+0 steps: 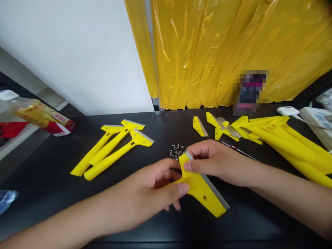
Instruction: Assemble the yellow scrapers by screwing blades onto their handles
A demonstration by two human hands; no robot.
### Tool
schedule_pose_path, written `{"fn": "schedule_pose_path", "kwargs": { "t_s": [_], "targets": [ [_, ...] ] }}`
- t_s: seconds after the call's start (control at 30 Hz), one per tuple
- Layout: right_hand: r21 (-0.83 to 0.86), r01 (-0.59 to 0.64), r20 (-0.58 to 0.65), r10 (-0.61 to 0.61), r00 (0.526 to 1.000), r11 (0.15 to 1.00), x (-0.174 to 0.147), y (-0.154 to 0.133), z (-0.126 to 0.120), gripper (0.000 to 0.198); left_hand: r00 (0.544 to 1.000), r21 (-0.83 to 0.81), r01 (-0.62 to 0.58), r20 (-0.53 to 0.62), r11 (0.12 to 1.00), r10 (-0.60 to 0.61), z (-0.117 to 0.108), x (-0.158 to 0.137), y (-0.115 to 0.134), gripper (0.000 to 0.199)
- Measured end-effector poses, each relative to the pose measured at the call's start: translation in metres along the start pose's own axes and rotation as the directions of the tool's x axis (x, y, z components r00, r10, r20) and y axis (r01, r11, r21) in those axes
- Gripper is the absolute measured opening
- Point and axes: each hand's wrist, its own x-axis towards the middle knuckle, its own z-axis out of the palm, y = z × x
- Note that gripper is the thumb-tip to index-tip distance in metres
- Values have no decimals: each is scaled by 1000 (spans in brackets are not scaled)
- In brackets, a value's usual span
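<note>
A yellow scraper with a metal blade along one edge is held between both hands over the black table. My left hand is closed round its neck, the thumb lying on top; the handle is mostly hidden behind that hand. At the scraper head's far corner, my right hand pinches the yellow plastic and blade with thumb and fingers. A dark hole shows near the head's closer end. Just beyond the hands lies a scatter of small screws and nuts, partly covered by them.
Three yellow scrapers lie at the left. Loose blade heads, a screwdriver and a pile of yellow handles are at the right. A drink bottle stands far left, a pixelated phone-like object leans at the back.
</note>
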Motion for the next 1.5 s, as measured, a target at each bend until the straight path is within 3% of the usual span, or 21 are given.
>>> {"fn": "schedule_pose_path", "kwargs": {
  "t_s": [0.07, 0.13, 0.2, 0.27, 0.4, 0.53, 0.67, 0.73, 0.83, 0.9, 1.07, 1.23, 1.5],
  "targets": [
    [-110, 5, 121, 8, 993, 994, -3, -2, -2, 34, 934, -388, 263, 334, 883, -131, 5, 9, 0, 27],
    [-169, -11, 197, 45, 979, 986, -6, -2, -1, 35, 874, -559, 396, 473, 728, -112, 12, 16, -4, 23],
    [-208, -16, 231, 65, 971, 978, -7, -1, 0, 35, 850, -627, 466, 513, 624, -119, 19, 19, -11, 24],
    [-235, -14, 241, 72, 968, 972, -7, 0, 1, 37, 841, -649, 499, 522, 574, -141, 25, 21, -17, 24],
    [-286, -11, 233, 80, 969, 958, -5, 2, 1, 40, 841, -622, 499, 516, 603, -163, 29, 21, -23, 22],
    [-390, 71, 41, -60, 997, 918, -1, 1, -3, 46, 890, -651, 432, 419, 624, -179, 21, 23, -19, 26],
    [-654, 56, -211, -252, 944, 754, 3, 3, -15, 42, 951, -708, 288, 134, 644, -278, 2, 25, -17, 26],
    [-780, 56, -169, -295, 940, 624, 3, 5, -19, 32, 954, -701, 227, 21, 676, -299, -7, 28, -19, 26],
    [-872, 203, 68, -301, 951, 445, 3, 10, -17, 13, 959, -690, 144, -78, 710, -271, -17, 33, -27, 26],
    [-882, 292, 189, -290, 938, 370, 5, 14, -13, 15, 964, -688, 112, -99, 717, -245, -21, 36, -33, 26],
    [-922, 309, 231, -310, 922, 231, 12, 22, -11, 20, 969, -693, 81, -114, 717, -220, -23, 38, -43, 30],
    [-944, 279, 193, -390, 900, 177, 18, 29, -18, 14, 959, -721, 54, -156, 691, -237, -18, 35, -45, 24],
    [-947, 284, 198, -423, 884, 150, 25, 41, -20, 20, 959, -718, 30, -176, 696, -223, -13, 32, -51, 19]
  ]
}}
